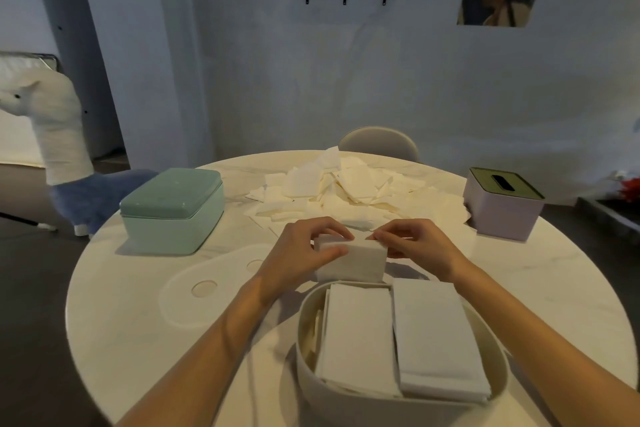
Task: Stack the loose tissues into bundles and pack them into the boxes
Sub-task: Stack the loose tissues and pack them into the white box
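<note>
A small bundle of tissues [351, 262] stands on edge at the centre of the frame, just above the rim of the open cream box [391, 388]; its long axis runs left to right and its broad face tilts toward the camera. The left hand [304, 250] grips its left end, thumb on the near face and fingers curled over the top edge. The right hand [415, 246] pinches the top right corner, fingers bent, wrist angled in from the lower right. Both forearms reach up from the bottom of the frame, either side of the cream box. Inside that box lie two flat stacks of tissues [401, 340] side by side, long axes running toward the camera. Above the hands a heap of loose tissues [332, 191] spreads over the round white table [138, 322]. A lidded green box [173, 211] sits at centre left, a lilac box [502, 204] with a slotted top at centre right.
</note>
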Action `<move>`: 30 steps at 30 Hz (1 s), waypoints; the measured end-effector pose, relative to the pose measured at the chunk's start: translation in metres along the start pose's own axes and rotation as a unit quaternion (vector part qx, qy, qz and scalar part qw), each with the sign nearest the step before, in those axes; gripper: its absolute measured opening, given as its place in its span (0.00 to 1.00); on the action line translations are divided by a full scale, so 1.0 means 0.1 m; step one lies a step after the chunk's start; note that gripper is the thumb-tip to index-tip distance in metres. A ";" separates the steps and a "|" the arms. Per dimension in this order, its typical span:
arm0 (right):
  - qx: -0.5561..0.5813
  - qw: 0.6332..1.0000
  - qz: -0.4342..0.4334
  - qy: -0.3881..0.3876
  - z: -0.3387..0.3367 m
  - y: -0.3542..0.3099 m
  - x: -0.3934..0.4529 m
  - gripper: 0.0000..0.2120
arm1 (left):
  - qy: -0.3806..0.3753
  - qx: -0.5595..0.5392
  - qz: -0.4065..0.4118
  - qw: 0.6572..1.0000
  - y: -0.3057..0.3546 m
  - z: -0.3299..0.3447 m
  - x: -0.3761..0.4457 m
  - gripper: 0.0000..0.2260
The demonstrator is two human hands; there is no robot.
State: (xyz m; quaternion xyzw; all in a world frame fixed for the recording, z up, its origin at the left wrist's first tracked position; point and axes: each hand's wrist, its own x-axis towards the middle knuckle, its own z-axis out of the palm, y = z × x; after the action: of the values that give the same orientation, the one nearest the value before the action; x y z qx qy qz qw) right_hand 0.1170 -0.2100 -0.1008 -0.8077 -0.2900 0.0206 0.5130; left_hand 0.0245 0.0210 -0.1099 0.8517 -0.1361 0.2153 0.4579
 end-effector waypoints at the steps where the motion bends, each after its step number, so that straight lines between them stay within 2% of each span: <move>1: -0.004 1.000 0.003 0.002 0.00 0.00 0.00 0.06 | -0.001 0.002 0.001 1.000 0.00 0.00 0.00 0.08; 5: 0.012 1.000 0.015 -0.014 -0.01 -0.02 -0.02 0.07 | 0.001 0.007 0.003 1.000 0.00 0.01 -0.01 0.07; 8: 0.030 0.997 -0.007 -0.071 0.01 -0.01 -0.06 0.19 | 0.008 0.010 0.008 1.000 0.00 0.01 -0.01 0.07; 11: -0.041 0.993 -0.056 -0.093 0.06 0.10 -0.13 0.26 | 0.001 0.002 -0.007 1.000 0.00 0.00 -0.01 0.11; 15: -0.059 0.995 -0.056 -0.051 0.09 0.06 -0.18 0.15 | -0.044 0.031 -0.092 0.994 -0.08 -0.05 -0.03 0.15; 17: -0.025 0.998 -0.039 -0.048 0.04 -0.08 -0.19 0.14 | -0.042 0.020 -0.110 0.993 0.00 -0.09 -0.04 0.14; 20: 0.068 0.995 -0.001 -0.075 -0.06 -0.42 -0.21 0.16 | -0.033 -0.051 -0.140 0.988 0.30 -0.21 -0.04 0.15; 23: 0.097 0.990 0.014 -0.099 -0.20 -0.84 -0.24 0.17 | -0.055 -0.142 -0.209 0.966 0.67 -0.38 -0.09 0.22; 26: 0.083 0.984 0.051 -0.146 -0.28 -1.16 -0.26 0.19 | -0.070 -0.190 -0.262 0.944 1.03 -0.53 -0.22 0.28; 30: 0.034 0.964 0.110 -0.239 -0.30 -1.34 -0.31 0.21 | -0.087 -0.186 -0.300 0.932 1.34 -0.63 -0.47 0.24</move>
State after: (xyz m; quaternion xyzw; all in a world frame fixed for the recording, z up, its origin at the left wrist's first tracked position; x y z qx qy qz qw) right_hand 0.0418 -0.2090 0.0179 -0.7879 -0.3129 0.2795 0.4508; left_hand -0.0891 0.0026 -0.0050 0.7682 0.0484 -0.0361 0.6373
